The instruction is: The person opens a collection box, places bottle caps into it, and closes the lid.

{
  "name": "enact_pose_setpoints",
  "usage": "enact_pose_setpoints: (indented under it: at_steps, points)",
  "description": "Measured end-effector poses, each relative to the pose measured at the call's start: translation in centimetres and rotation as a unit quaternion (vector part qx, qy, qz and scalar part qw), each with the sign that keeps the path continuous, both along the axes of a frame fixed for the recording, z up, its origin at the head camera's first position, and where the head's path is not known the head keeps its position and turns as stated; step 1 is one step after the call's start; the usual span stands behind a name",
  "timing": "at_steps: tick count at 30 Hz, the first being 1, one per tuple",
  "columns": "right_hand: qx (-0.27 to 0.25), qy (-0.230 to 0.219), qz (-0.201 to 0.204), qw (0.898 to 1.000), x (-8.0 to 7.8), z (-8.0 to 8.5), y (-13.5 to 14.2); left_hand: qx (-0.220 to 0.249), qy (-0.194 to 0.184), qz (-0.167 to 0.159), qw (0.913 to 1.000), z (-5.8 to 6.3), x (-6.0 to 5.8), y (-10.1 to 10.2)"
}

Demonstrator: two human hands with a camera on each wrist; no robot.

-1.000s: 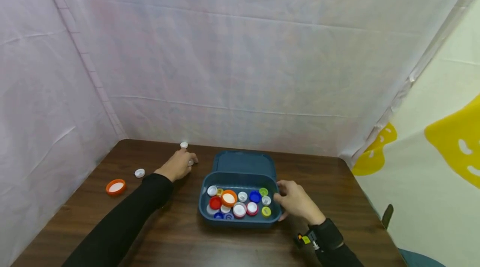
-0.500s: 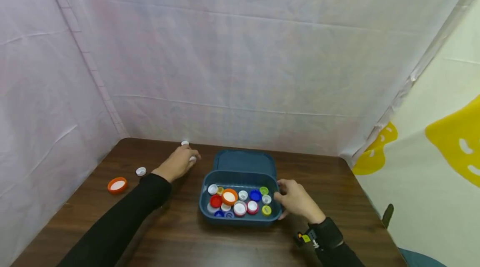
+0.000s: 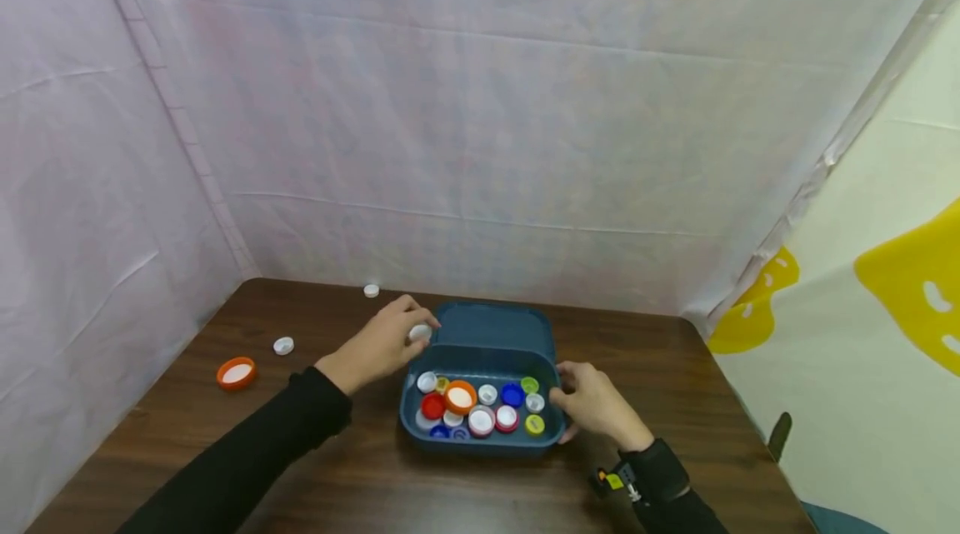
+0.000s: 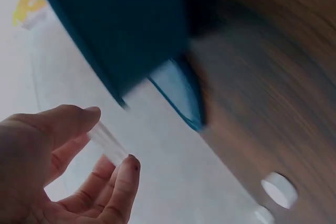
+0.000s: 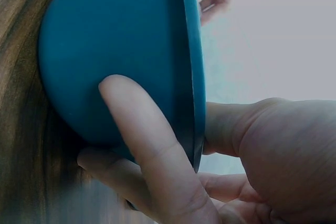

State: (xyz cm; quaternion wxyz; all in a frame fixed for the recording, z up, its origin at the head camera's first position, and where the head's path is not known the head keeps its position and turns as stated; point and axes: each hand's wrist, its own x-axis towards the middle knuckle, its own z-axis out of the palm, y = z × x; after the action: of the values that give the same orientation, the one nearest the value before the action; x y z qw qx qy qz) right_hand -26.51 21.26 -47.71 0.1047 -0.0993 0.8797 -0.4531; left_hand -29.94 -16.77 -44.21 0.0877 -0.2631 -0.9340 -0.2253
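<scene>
My left hand [image 3: 381, 344] pinches a white bottle cap [image 3: 420, 333] between thumb and fingertips, above the back left corner of a dark blue plastic box [image 3: 406, 421]. In the left wrist view the cap [image 4: 108, 144] shows edge-on between thumb and finger. My right hand [image 3: 597, 406] grips the box's right end, thumb over the rim and fingers against the outer wall [image 5: 113, 40]. Inside lie several caps, among them an orange one [image 3: 460, 396], a red one [image 3: 432, 406], a blue one [image 3: 512, 395] and a yellow one [image 3: 535, 425].
On the table [image 3: 337, 480] left of the box lie an orange cap with a white inside [image 3: 236, 373] and a small white cap [image 3: 283, 346]. Another white cap [image 3: 371, 291] sits near the back edge. The box's lid [image 3: 493, 330] lies folded back towards the cloth wall [image 3: 480, 134].
My left hand has lifted the white cap off the table and carried it right, towards the box. The right hand has stayed at the box's end.
</scene>
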Motion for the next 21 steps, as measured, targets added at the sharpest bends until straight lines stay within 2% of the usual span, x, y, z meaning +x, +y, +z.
enact_pose_setpoints:
  at_steps: [5, 12, 15, 21]
  points:
    - [-0.003, -0.003, 0.002, 1.0, 0.0, 0.0, 0.0, -0.015, -0.011, -0.046, 0.9988, 0.7, 1.1, 2.8]
    - [-0.005, -0.005, -0.004, 1.0, 0.2, 0.0, 0.3, -0.031, -0.045, -0.106, 0.9928, 0.6, 1.5, 6.0]
    - [-0.006, -0.005, -0.003, 1.0, 0.2, -0.1, 0.3, -0.046, -0.045, -0.111, 0.9918, 0.6, 1.6, 6.8]
    - [-0.004, -0.005, 0.002, 1.0, 0.0, -0.1, 0.2, -0.067, -0.035, -0.094, 0.9927, 0.7, 1.9, 6.8]
